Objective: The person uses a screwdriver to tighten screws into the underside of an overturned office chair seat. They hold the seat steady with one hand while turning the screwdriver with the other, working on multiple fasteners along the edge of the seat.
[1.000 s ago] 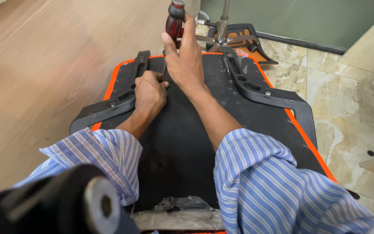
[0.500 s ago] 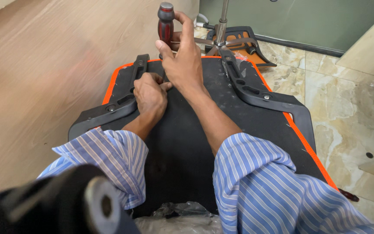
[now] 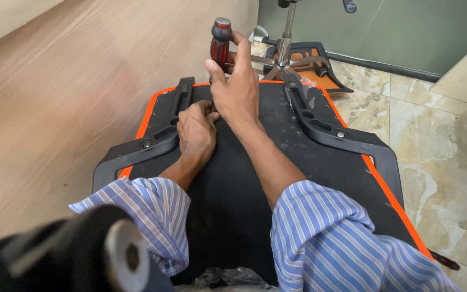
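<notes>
Across the person's lap lies an upturned office-chair seat pan (image 3: pixel 233 205), black on its underside with an orange fabric edge, and a black plastic armrest bracket is fixed along each side: the left bracket (image 3: pixel 152 138) and the right bracket (image 3: pixel 331 127). The right hand (image 3: pixel 236 89) grasps a red-and-black screwdriver handle with a silver cap (image 3: pixel 220 43), holding it upright over the far middle of the seat; thumb and fingers wrap around the grip. The left hand (image 3: pixel 195 132) is clenched low beside it, knuckles up, pressed against the seat surface just beside the left bracket; what it pinches, if anything, is hidden under the fingers, and the screwdriver's shaft and tip are hidden too. Beyond the seat stands a chrome gas-lift column on a star-shaped chair base (image 3: pixel 285 51), on a marble-patterned tile floor (image 3: pixel 439 140). Striped blue shirt sleeves (image 3: pixel 331 238) cover both forearms.

As a judgement: the tip could slip off its screw head and jab the left fingers, since they sit right at the shaft. The seat could also rock on the lap under downward pressure and tilt the driver.
</notes>
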